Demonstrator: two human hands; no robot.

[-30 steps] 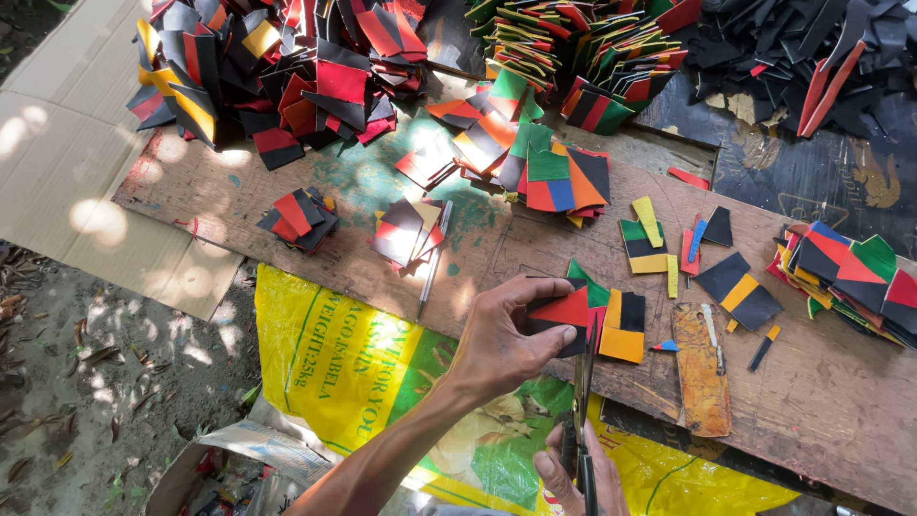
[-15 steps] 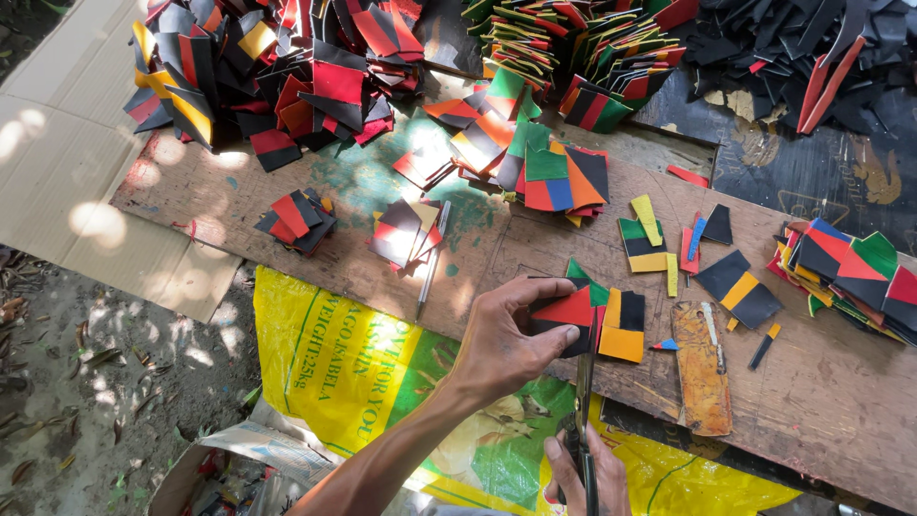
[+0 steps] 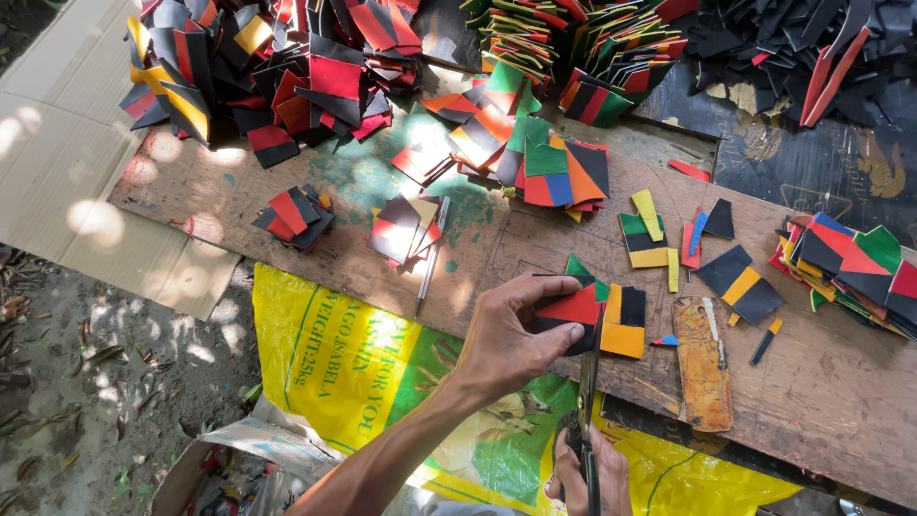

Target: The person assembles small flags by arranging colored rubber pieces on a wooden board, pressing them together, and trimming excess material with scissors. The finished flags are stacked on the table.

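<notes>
My left hand (image 3: 511, 334) pinches a flat red and black piece (image 3: 571, 308) over the front edge of a worn wooden board (image 3: 287, 182). Below it my right hand (image 3: 587, 473) grips a pair of scissors (image 3: 586, 401), whose blades point up into the piece's right edge. An orange and black piece (image 3: 623, 325) and a green scrap (image 3: 579, 268) lie just beside the held piece.
Heaps of red, black, orange and green cut pieces (image 3: 277, 67) crowd the board's far side; smaller stacks (image 3: 406, 229) and a pile at right (image 3: 850, 263) sit nearer. A rusty flat template (image 3: 702, 363), a pen (image 3: 432, 253), a yellow sack (image 3: 344, 363) and cardboard (image 3: 67, 162) are nearby.
Both hands have stayed almost in place; my left hand keeps hold of the red and black piece with the scissors at its edge.
</notes>
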